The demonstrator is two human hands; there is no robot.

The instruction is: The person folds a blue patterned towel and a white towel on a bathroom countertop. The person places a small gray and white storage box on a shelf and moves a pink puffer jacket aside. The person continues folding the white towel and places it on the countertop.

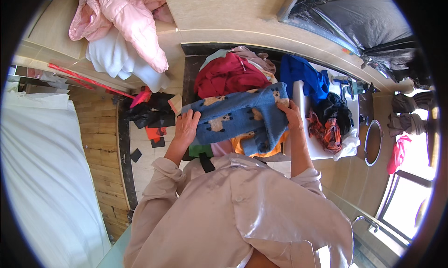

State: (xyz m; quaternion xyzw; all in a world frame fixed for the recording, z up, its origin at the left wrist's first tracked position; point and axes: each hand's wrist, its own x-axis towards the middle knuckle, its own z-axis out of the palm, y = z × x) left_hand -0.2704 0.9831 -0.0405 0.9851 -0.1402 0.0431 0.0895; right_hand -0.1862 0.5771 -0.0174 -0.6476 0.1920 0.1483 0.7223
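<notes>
A blue knitted garment with a tan animal pattern (227,119) lies spread over a heap of clothes on a dark counter. My left hand (187,126) rests on its left end with the fingers on top; the thumb is hidden. At its right end, my right hand (291,114) grips the edge, fingers bent over the cloth. Behind the garment is a dark red garment (232,75), with mauve cloth (250,53) farther back. Orange cloth (239,145), pink cloth (222,148) and green cloth (200,150) stick out under the near side.
Right of the heap, a white sink (299,93) holds black and orange-patterned cloth; a blue garment (304,77) hangs over its rim near the faucet (344,84). A pink puffer jacket (133,23) hangs at upper left. A red-handled broom (91,80) and black plastic (150,110) are below it.
</notes>
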